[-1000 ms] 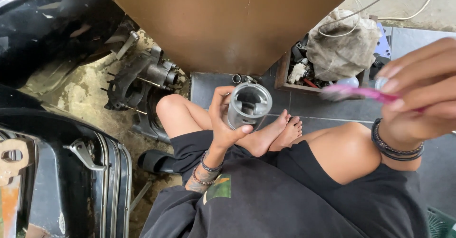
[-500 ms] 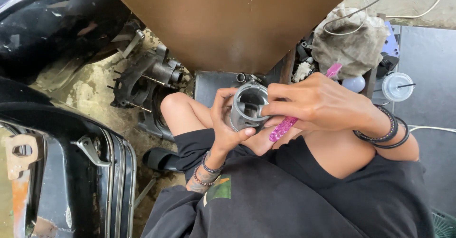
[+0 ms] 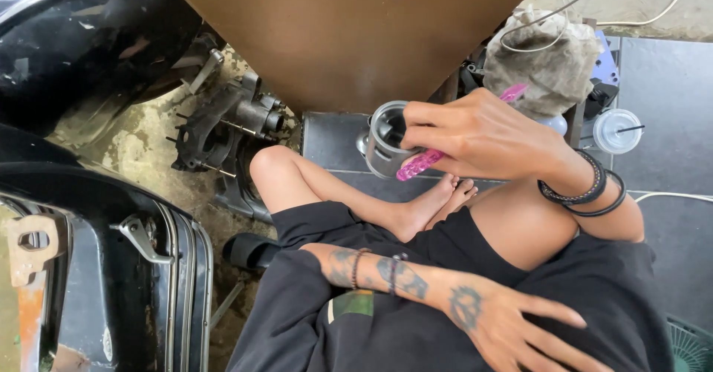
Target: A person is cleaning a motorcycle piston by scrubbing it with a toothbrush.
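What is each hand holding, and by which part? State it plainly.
The right hand holds a metal cylinder by its side wall, plus a pink toothbrush by its handle. The left hand holds nothing.

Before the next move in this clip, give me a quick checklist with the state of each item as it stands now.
1. Right hand grips the metal cylinder: ok, fingers wrap its side.
2. Pink brush in the same hand: ok, held against the cylinder.
3. Left hand free: ok, resting open on the lap, holding nothing.
4. Cylinder's open end visible: ok, it faces the camera.
5. Brush bristles clean: cannot tell, hidden by the fingers.
6. Lidded cup upright: ok.
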